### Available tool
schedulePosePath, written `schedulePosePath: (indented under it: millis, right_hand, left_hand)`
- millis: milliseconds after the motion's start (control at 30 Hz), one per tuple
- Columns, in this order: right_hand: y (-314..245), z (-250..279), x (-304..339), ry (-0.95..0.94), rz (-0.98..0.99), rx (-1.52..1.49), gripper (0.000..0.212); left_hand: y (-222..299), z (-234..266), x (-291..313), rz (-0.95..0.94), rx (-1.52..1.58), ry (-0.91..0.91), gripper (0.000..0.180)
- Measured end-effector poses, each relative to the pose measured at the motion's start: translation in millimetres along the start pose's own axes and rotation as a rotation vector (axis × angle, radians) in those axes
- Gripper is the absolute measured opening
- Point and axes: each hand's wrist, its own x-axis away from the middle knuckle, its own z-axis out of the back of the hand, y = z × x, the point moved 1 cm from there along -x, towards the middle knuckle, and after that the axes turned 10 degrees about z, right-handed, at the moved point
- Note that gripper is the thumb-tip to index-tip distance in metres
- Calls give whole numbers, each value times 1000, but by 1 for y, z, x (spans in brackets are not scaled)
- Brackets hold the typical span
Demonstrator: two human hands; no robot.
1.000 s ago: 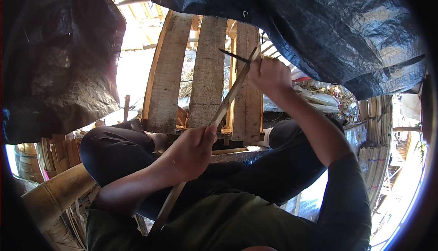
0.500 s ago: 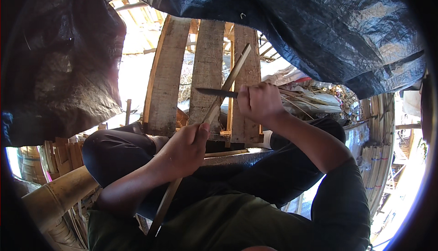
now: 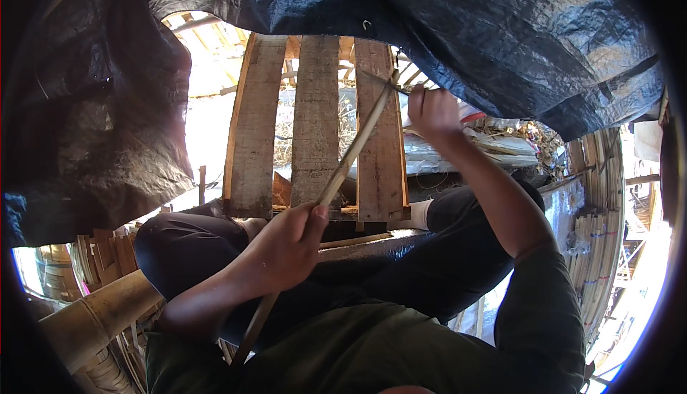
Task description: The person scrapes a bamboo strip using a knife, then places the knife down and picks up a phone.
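Note:
My left hand (image 3: pixel 288 245) is closed around a long, thin bamboo strip (image 3: pixel 359 142). The strip slants from beside my body at lower left up to the upper right, past the fist at both ends. Farther off, my right hand (image 3: pixel 434 113) grips a knife (image 3: pixel 377 80) by its handle, which the fingers mostly hide. The dark blade points left and crosses the strip near its far tip; motion smears it, so I cannot tell whether it touches.
Upright wooden boards (image 3: pixel 318 122) stand beyond my hands. A dark tarp (image 3: pixel 501 43) hangs overhead and at the left. A thick bamboo pole (image 3: pixel 100 315) lies at lower left. Bundled strips (image 3: pixel 592 251) stand at the right, and cut stalks (image 3: pixel 494 147) lie behind my right forearm.
My right hand has moved away and to the right with the knife, from the strip's middle toward its far tip. My left hand still holds the strip in nearly the same place.

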Motion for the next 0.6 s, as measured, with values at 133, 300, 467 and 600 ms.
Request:
schedulePosePath:
  millis: [133, 300, 467, 600]
  right_hand:
    - [-29, 31, -21, -522, -458, -527, 40]
    - [-24, 31, -4, -176, -166, -670, 37]
    - [7, 10, -2, -546, -453, -381, 48]
    - [-32, 38, -19, -741, -585, -547, 54]
  left_hand:
    - [1, 1, -7, 129, -39, -18, 40]
    - [4, -1, -2, 66, -120, -7, 40]
    - [5, -7, -3, 89, -61, -70, 41]
    - [11, 9, -5, 108, -36, 55, 40]
